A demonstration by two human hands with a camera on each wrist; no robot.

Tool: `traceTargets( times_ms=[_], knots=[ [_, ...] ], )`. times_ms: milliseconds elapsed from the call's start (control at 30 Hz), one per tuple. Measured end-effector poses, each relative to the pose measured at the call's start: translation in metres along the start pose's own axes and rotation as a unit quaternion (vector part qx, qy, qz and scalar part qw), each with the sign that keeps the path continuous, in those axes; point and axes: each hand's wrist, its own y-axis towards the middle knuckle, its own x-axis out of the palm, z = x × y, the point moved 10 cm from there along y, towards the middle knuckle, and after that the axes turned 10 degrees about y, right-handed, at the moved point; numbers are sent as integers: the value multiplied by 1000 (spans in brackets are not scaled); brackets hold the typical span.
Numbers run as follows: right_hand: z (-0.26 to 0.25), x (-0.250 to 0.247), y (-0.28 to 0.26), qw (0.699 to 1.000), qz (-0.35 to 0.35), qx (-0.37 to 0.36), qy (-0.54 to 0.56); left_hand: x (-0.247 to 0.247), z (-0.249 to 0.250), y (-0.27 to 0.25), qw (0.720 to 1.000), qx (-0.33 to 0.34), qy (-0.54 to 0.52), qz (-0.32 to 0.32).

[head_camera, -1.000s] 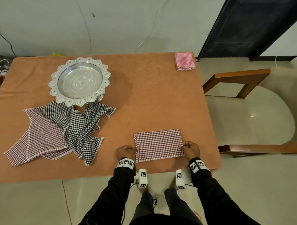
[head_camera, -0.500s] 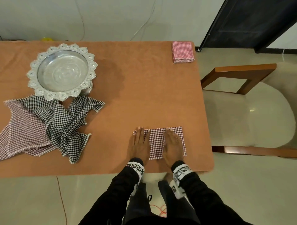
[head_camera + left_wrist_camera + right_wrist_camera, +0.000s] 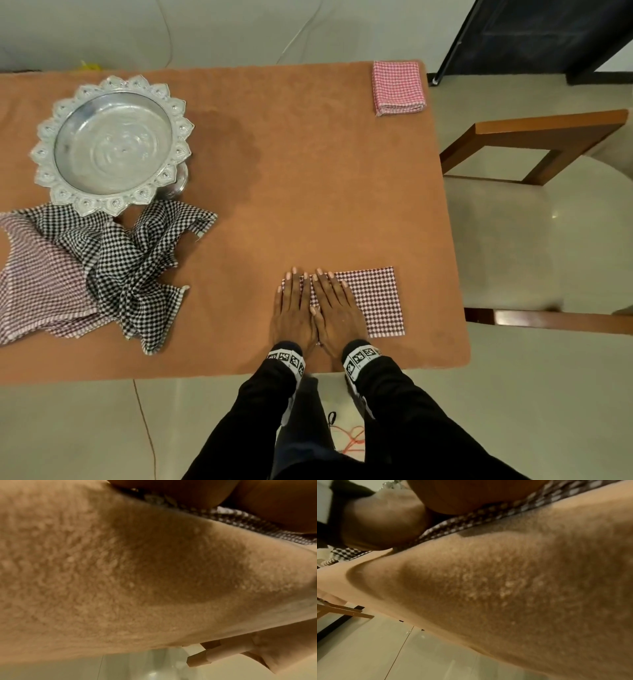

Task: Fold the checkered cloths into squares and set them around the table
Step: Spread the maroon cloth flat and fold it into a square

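Maroon cloth lies folded near the table edge. Left hand and right hand press it flat, fingers straight, side by side

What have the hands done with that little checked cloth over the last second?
They let go of its ends. Both hands, left and right, moved inward and now press flat, side by side, on the left part of the maroon cloth. The cloth pile, tray and pink square stayed.

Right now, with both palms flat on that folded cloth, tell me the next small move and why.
Probably slide the right hand rightward across the folded cloth to smooth it, keeping the left hand pressing as an anchor. Both hands lie side by side at its left end, so the right part is unpressed. It is wider than deep, so another fold looks due before it matches the pink square at the far corner.
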Motion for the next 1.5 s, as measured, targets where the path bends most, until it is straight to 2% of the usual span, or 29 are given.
traceTargets(
  times_ms=[100,300,500,700,867,967,1133,1233,1300,1400,1500],
  knots=[
    [16,-9,-3,1000,3,12,7,-1,0,0,1000,4,-2,-4],
    [92,-43,-17,997,37,64,-1,-3,-6,1,1000,-13,-24,1],
    [129,-57,-22,991,75,109,20,-3,-6,1,1000,-9,-20,1],
    [131,-59,-22,992,78,97,13,-9,-2,0,1000,-6,-14,2],
    [132,-61,-21,993,55,97,29,-13,0,1,999,-15,19,-39],
    [135,-64,-31,986,65,130,79,-22,-1,-2,997,-36,23,-67],
    [144,-72,-64,951,149,201,183,-45,27,-30,997,-5,-19,-74],
    [143,-75,-73,928,170,223,244,-48,27,-46,996,-25,-43,-70],
    [147,-76,-78,896,177,267,308,-40,18,-50,994,-45,-57,-81],
    [157,-67,-82,841,152,335,398,-36,10,-51,992,-55,-80,-83],
    [167,-63,-80,794,151,372,456,-42,6,-48,990,-56,-110,-75]
  ],
)
